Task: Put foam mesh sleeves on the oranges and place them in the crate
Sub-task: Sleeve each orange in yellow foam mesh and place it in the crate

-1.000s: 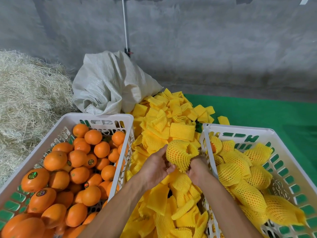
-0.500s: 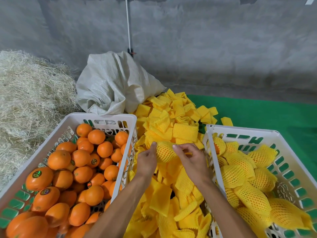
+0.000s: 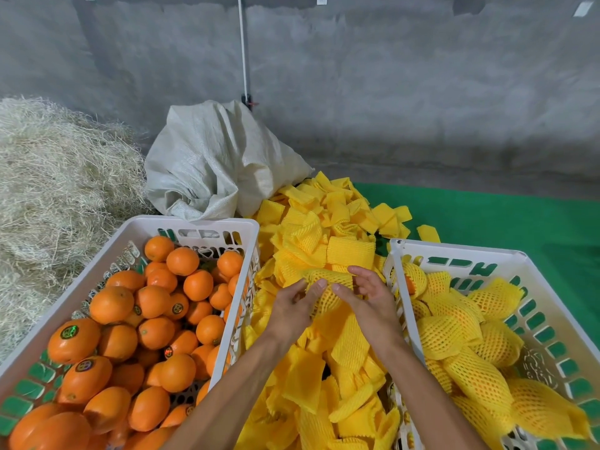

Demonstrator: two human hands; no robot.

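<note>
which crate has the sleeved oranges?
The right crate: its oranges wear yellow foam mesh sleeves. The left crate holds only bare oranges.

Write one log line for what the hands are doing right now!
step: sleeving | left hand + right hand: hold netted orange over sleeve pile | right crate: not yet placed
</note>
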